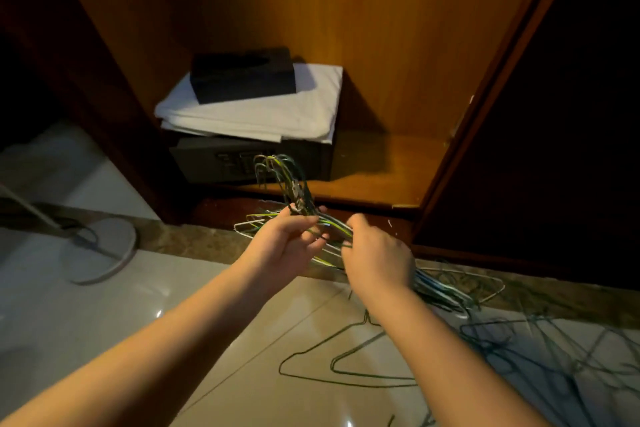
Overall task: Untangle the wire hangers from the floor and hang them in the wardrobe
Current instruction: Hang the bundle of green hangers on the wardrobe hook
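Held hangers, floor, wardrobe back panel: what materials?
The hanger bundle: thin wire, probably coated metal; green, yellow, white strands. The floor: glossy tile, ceramic or stone; sharp highlights, a joint line. The wardrobe back panel: wood or veneer, satin; vertical grain streaks.

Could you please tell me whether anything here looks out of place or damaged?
Dark wire hangers lie tangled on the glossy tiled floor at right, beside the multicoloured hanger bundle the left hand and right hand hold. The brown wooden wardrobe frame shows pale chips on its right side.
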Motion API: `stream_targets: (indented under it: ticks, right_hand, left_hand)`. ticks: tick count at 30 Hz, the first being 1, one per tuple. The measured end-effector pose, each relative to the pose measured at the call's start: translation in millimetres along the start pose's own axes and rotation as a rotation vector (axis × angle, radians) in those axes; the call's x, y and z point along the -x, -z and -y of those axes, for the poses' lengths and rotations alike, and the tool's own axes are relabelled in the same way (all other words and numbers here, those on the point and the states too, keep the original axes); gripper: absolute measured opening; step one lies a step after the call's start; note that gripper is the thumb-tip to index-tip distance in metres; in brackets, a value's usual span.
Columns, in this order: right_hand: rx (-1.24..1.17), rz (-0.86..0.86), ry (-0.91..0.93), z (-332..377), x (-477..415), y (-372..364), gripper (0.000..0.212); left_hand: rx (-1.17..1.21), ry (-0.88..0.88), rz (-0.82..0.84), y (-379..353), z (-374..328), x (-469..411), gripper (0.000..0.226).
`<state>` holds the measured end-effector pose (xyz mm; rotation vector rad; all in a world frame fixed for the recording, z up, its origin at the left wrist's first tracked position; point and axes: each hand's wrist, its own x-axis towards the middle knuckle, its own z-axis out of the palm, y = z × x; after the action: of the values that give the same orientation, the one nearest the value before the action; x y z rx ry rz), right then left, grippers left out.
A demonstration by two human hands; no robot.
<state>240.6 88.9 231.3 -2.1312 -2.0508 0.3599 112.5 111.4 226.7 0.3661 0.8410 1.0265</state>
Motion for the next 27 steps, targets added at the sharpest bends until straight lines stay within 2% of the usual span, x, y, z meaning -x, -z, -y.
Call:
stream_targets:
  ticks: [2,4,6,8,10,11,14,16,18,19,21,25,27]
  right_hand:
    - [0.012,-0.013,0.031,16.3,1.2,51.7,0.013]
    - [-0.017,-0.009,0.037,33.8,4.2,105.6,0.009]
    - [-0.043,-0.014,0.033,53.8,8.8,161.9,0.007]
    - [-0.056,-0.018,0.029,77.2,14.9,218.9,0.011]
    - [-0.066,-0.018,0.030,103.8,22.2,277.3,0.018]
    - [-0.067,-0.022,0.039,117.6,26.3,307.2,0.020]
    - [-0.113,-0.063,0.090,158.9,40.9,399.2,0.024]
    - [-0.140,-0.087,0.121,185.3,50.1,461.8,0.025]
    - [-0.132,-0.112,0.143,210.3,57.5,519.3,0.021]
    - [-0.139,-0.133,0.148,222.3,60.5,545.0,0.018]
    - [-0.188,-0.164,0.155,243.9,65.9,586.4,0.012]
    - [-0.314,-0.210,0.178,274.3,66.4,638.6,0.009]
    - [-0.392,-0.234,0.161,284.0,66.0,656.3,0.008]
  left_hand:
    - [-0.138,-0.039,-0.012,-22.7,-39.7,32.7,0.028]
    - [-0.426,-0.115,-0.083,-41.3,-84.2,66.7,0.037]
    - [-0.991,-0.294,-0.222,-54.8,-133.0,97.7,0.052]
    - [-1.551,-0.545,-0.405,-70.1,-179.8,129.3,0.064]
    - [-1.867,-0.730,-0.472,-89.1,-223.8,158.6,0.077]
    - [-1.951,-0.792,-0.488,-99.5,-246.0,170.5,0.084]
    - [-1.966,-0.763,-0.406,-134.8,-325.8,209.0,0.087]
    - [-1.843,-0.782,-0.298,-157.3,-382.1,237.0,0.068]
    - [-1.819,-0.916,-0.267,-176.6,-434.7,264.7,0.039]
    - [-1.807,-0.963,-0.259,-184.3,-458.6,276.0,0.033]
    - [-1.782,-0.926,-0.231,-203.2,-499.5,300.0,0.021]
    - [-1.908,-0.982,-0.280,-237.1,-557.6,331.7,0.018]
    - [-1.937,-0.992,-0.237,-250.4,-578.0,345.0,0.021]
